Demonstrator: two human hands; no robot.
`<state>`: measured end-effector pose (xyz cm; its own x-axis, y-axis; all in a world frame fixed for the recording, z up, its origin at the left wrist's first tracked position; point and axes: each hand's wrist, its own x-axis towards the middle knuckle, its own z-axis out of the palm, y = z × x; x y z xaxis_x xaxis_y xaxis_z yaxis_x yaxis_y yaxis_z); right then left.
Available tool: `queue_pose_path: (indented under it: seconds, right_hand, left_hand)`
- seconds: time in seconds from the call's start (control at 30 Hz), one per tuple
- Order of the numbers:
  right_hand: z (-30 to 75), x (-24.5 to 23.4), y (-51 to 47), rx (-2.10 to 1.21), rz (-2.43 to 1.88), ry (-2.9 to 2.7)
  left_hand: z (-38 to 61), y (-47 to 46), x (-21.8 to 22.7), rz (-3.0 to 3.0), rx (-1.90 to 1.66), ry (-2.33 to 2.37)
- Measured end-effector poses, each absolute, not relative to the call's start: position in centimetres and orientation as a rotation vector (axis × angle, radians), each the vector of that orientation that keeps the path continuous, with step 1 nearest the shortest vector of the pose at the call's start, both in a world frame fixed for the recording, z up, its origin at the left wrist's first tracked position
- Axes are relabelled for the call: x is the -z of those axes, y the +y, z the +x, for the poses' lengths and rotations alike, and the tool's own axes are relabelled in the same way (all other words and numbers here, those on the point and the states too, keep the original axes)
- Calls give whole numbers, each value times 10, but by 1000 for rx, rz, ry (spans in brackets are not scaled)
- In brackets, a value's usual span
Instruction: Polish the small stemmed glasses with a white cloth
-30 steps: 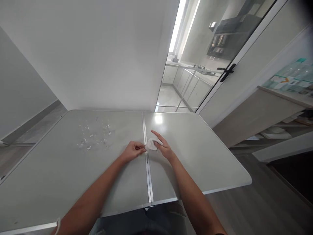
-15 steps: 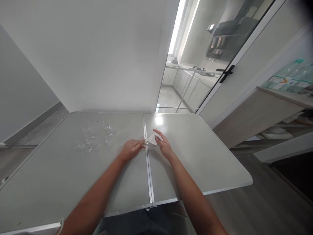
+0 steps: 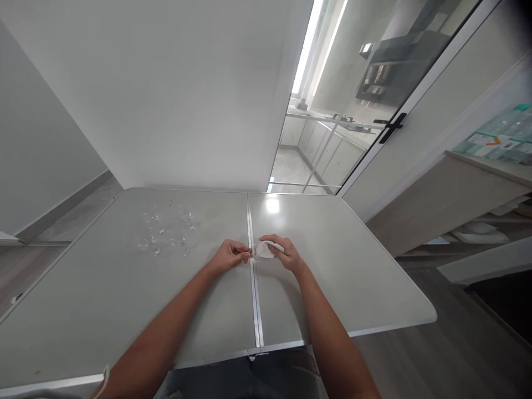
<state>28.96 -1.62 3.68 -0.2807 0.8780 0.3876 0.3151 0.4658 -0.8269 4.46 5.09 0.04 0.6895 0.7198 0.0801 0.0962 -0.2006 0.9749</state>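
Over the table's centre seam, my left hand (image 3: pixel 231 256) pinches one end of a small clear object, perhaps glass, whose exact kind I cannot make out. My right hand (image 3: pixel 288 256) grips a white cloth (image 3: pixel 265 250) with thumb and fingers. The cloth lies against the clear object's other end and partly hides it. On the left half of the table sits a group of several clear, shiny pieces (image 3: pixel 160 235), too transparent to name.
The pale folding table (image 3: pixel 103 299) has a metal strip (image 3: pixel 254 299) down its middle. A white wall (image 3: pixel 187 100) stands behind it, beside a glass door with a black handle (image 3: pixel 393 128). At right, a shelf unit (image 3: pixel 449 205) carries packed bottles (image 3: pixel 502 136).
Both hands have come slightly nearer to me. My right hand has turned over the cloth, its raised index finger now folded along the cloth. The left still pinches the clear object.
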Motion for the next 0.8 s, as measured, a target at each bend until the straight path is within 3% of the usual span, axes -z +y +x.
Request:
queue_pose_path:
  seconds: [0.17, 0.27, 0.5, 0.6, 0.8]
  right_hand:
    - [289, -32, -15, -556, -1100, -1780]
    - [284, -32, -10, -576, -1161, -1700]
    - [284, -29, -3, -1329, -1092, -1216]
    - [287, -26, -1, -1463, -998, -918]
    - [284, -38, -9, -1141, -1076, -1263]
  left_hand:
    - [44, 54, 8, 1998, -937, 830]
    - [44, 54, 11, 2372, -1163, 929]
    - [42, 56, 6, 2796, -1110, 630]
    - [44, 54, 7, 2741, -1165, 649]
    - [51, 43, 7, 2384, -1081, 818]
